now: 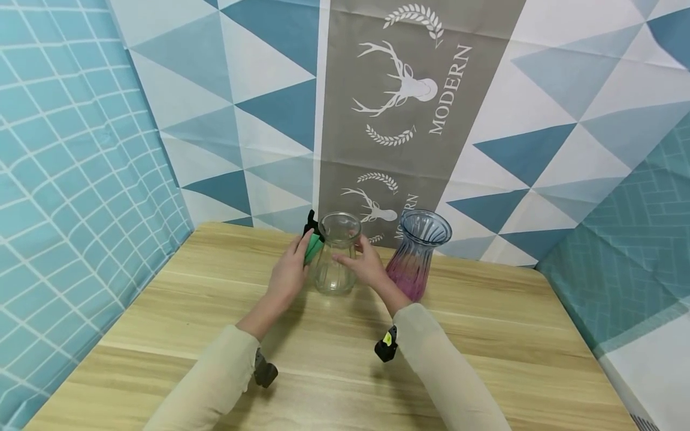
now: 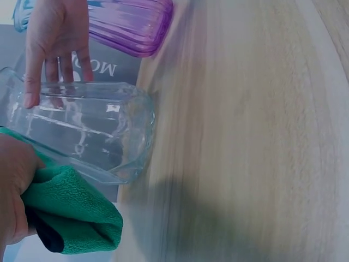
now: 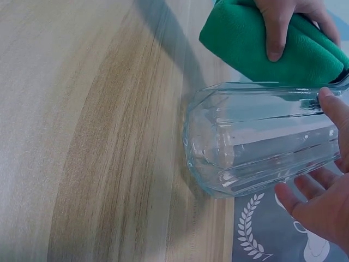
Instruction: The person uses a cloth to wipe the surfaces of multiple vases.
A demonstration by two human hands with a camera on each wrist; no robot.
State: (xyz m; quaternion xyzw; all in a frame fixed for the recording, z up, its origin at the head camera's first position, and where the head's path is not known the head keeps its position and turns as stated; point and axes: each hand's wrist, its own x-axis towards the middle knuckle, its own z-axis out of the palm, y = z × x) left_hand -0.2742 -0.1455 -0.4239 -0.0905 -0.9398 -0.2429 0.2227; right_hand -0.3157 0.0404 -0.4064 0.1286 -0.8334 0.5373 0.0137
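A clear glass vase (image 1: pixel 335 269) stands upright on the wooden table, between both hands. My left hand (image 1: pixel 288 272) grips a folded green cloth (image 2: pixel 71 204) with a black edge, close beside the vase on its left. From the right, my right hand (image 1: pixel 369 263) holds the vase below its rim. Its thumb lies across the near side of the glass, and the other fingers reach round the far side, as the right wrist view (image 3: pixel 322 202) shows. Right of that hand is a ribbed glass vase (image 1: pixel 412 269), blue at its flared top and purple lower down.
The wooden table (image 1: pixel 334 371) meets a wall covering (image 1: pixel 275 120) with triangles and deer-head prints behind the vases. Blue tiled-pattern sheeting (image 1: pixel 70 161) borders the left side, and teal sheeting (image 1: pixel 631 251) hangs on the right.
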